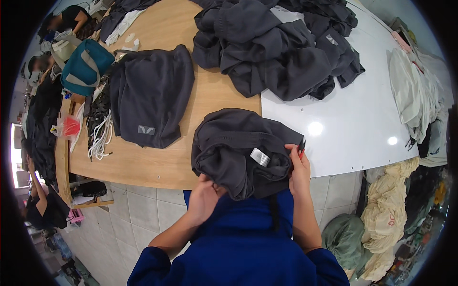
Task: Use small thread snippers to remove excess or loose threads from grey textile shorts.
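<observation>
A dark grey garment (229, 125) with a gathered waistband, perhaps shorts, lies at the table's front edge and hangs partly over it. Its waist opening faces me, and a white label (259, 157) shows inside. My left hand (206, 198) is closed on the near left edge of the cloth, its fingertips partly hidden by the fabric. At the garment's right side, my right hand (299, 169) has small red-handled snips (301, 147) in its fingers, dark tips pointing up. That hand also touches the cloth.
A folded dark grey garment (150, 95) lies left, beside white cords (101, 138) and a teal bag (86, 66). Dark garments (272, 47) are heaped at the back. Cream cloth bundles (389, 205) and a green sack (343, 238) stand right of the table. Other people sit far left.
</observation>
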A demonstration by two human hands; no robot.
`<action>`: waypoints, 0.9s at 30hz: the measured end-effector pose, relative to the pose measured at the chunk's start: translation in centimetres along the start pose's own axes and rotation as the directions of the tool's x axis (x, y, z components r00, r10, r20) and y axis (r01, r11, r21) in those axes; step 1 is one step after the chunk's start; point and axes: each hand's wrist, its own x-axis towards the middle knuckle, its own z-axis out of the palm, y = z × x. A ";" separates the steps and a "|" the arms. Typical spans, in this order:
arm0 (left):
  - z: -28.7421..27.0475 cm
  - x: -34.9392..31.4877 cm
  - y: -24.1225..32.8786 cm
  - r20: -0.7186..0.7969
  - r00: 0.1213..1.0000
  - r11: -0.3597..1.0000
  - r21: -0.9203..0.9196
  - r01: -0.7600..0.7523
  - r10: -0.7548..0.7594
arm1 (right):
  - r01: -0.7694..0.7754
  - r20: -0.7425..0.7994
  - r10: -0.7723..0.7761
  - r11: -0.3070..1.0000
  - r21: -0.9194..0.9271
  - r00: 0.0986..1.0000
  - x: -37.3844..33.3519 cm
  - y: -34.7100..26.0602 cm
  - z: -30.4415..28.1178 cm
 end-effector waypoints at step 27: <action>6.6 5.3 5.6 0.101 0.985 0.990 0.000 -0.141 0.140 | -0.260 0.326 0.197 0.952 0.162 0.925 -0.5 -0.4 -0.1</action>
